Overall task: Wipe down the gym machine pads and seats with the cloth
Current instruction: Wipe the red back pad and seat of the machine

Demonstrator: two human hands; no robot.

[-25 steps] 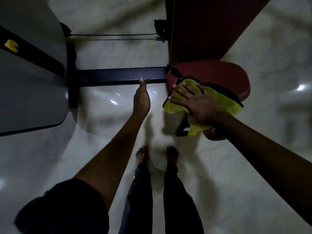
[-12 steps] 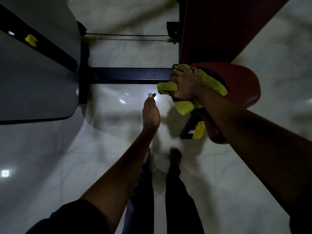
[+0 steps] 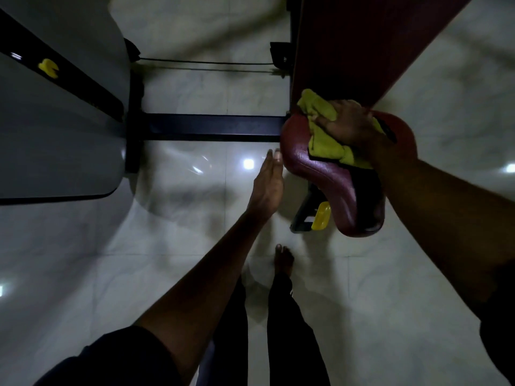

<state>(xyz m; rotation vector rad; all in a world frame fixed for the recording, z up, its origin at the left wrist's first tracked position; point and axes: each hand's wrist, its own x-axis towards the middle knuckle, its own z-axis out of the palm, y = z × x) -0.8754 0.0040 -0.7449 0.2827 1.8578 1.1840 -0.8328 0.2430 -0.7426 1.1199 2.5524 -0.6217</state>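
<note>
1. Head view, far to the left of your grip: a grey cover [image 3: 55,129] with a black stripe and a small yellow mark [image 3: 48,68] on it.
2. Between the cover and your grip, a black beam [image 3: 211,127] runs across to the seat's left edge. A thin cable [image 3: 203,62] runs parallel to it, farther from you.
3. Your left hand [image 3: 267,185] is flat, fingers straight and together, with nothing in it. Its fingertips sit just left of the seat's rim, nearer you than the grip; whether they touch it is unclear.
4. One bare foot [image 3: 283,259] stands on the pale tiled floor [image 3: 390,274], well back from the grip.
5. The red seat [image 3: 320,168] lies under your grip and extends toward you.
6. A yellow lever [image 3: 321,216] hangs below the seat, nearer you than the grip.
7. The yellow cloth [image 3: 324,135] is bunched on the seat's far end, with folds sticking out left of your knuckles.
8. Your right hand [image 3: 348,126] has its fingers curled over the cloth, gripping it and pressing it onto the seat.
9. The dark red back pad [image 3: 362,45] rises just beyond the grip.
</note>
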